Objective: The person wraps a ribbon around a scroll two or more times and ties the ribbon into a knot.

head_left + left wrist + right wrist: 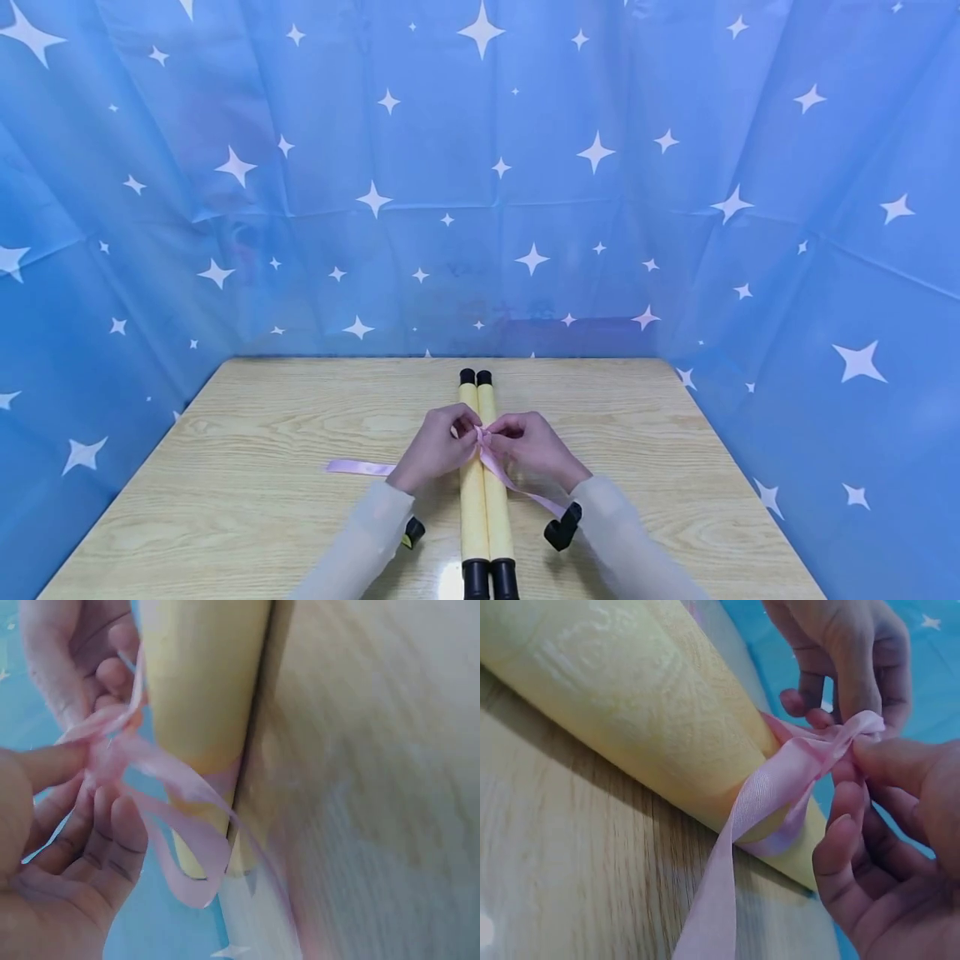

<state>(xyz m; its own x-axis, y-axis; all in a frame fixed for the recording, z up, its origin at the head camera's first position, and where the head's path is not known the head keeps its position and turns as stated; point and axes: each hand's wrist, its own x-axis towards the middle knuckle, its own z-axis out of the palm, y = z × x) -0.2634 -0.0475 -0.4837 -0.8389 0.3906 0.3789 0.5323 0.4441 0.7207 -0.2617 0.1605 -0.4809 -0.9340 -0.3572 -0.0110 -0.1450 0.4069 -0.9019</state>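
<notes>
Two pale yellow tubes with black end caps lie side by side, pointing away from me; the right wrist view shows an embossed pattern on their surface. A pink satin ribbon passes around them and is looped over itself on top. My left hand pinches the ribbon between thumb and fingers just above the tubes. Opposite it, my right hand pinches the ribbon too, close to the left fingertips. A ribbon loop hangs below the crossing in the left wrist view. Fingers partly hide the crossing itself.
One ribbon tail lies on the wooden table to the left; another runs right, under the right wrist. Black pieces sit by both wrists. A blue curtain with white stars surrounds the table's back and sides.
</notes>
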